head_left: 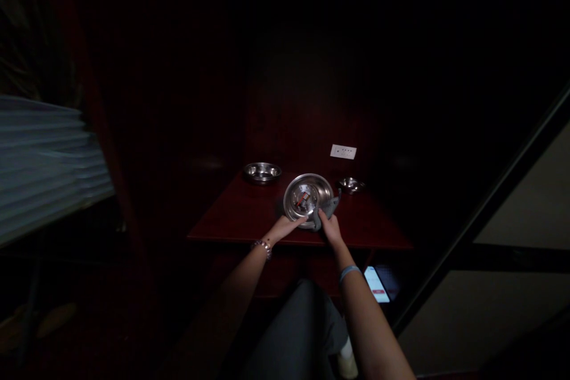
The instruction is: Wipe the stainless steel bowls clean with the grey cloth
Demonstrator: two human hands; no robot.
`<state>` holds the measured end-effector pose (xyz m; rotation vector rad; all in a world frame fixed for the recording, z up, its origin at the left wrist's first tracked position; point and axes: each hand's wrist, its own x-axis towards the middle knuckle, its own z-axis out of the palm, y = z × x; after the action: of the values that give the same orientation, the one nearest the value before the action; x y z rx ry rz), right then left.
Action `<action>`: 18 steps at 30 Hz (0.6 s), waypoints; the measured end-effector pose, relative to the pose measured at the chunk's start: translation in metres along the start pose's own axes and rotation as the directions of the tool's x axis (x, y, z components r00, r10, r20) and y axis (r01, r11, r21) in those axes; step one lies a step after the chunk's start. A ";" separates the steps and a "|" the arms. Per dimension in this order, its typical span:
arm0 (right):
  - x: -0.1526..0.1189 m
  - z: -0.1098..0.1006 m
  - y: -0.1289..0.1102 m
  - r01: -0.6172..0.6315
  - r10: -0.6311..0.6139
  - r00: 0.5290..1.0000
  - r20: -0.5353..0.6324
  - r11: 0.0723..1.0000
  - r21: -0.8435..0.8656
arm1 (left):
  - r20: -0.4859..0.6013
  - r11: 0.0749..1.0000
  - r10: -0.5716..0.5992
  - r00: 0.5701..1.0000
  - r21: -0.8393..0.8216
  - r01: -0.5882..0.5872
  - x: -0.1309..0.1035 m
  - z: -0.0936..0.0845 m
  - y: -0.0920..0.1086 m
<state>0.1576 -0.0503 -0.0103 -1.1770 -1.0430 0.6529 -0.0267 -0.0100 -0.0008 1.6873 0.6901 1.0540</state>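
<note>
A round steel bowl [321,188] is tilted toward me above the dark red table, with a small orange and white patch at its centre. My left hand [285,227] grips its lower left rim, thumb over the edge. At the lower right rim, my right hand [329,227] holds a grey cloth [328,206] pressed against the bowl. A bracelet of beads is on my left wrist and a light blue band on my right.
A wider steel bowl [262,173] sits at the table's back left, a smaller one [351,184] at the back right. Behind is a white socket plate [342,152]. The table's front edge [249,240] lies below my hands. A lit phone [376,284] is lower right.
</note>
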 end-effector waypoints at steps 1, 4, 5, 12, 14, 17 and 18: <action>0.000 0.000 0.000 0.007 -0.007 1.000 -0.005 1.000 -0.005 | -0.021 1.000 -0.005 1.000 0.017 0.006 0.000 0.000 -0.001; -0.002 0.001 -0.001 0.010 -0.011 1.000 -0.013 0.999 -0.050 | -0.063 1.000 -0.014 0.998 0.019 0.016 0.002 -0.003 -0.003; -0.003 0.002 -0.002 0.006 -0.007 1.000 -0.010 0.998 -0.062 | -0.071 1.000 -0.020 0.997 0.011 0.021 0.004 -0.004 -0.003; -0.003 0.003 -0.005 -0.009 0.011 0.998 0.059 0.999 -0.039 | -0.118 1.000 -0.019 0.993 0.006 0.020 0.010 -0.007 -0.010; -0.003 0.003 -0.004 -0.017 0.019 0.998 0.061 0.999 -0.034 | -0.127 1.000 -0.015 0.992 0.000 0.015 0.009 -0.008 -0.010; -0.003 0.002 -0.003 -0.025 0.027 0.999 0.045 0.999 -0.046 | -0.139 1.000 -0.017 0.990 -0.016 0.015 0.007 -0.008 -0.006; -0.003 0.002 -0.003 -0.027 0.029 0.999 0.041 0.998 -0.049 | -0.145 1.000 -0.019 0.989 -0.021 0.016 0.006 -0.008 -0.004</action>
<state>0.1542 -0.0530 -0.0080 -1.2268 -1.0840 0.6795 -0.0304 -0.0001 -0.0016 1.5958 0.7833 1.1760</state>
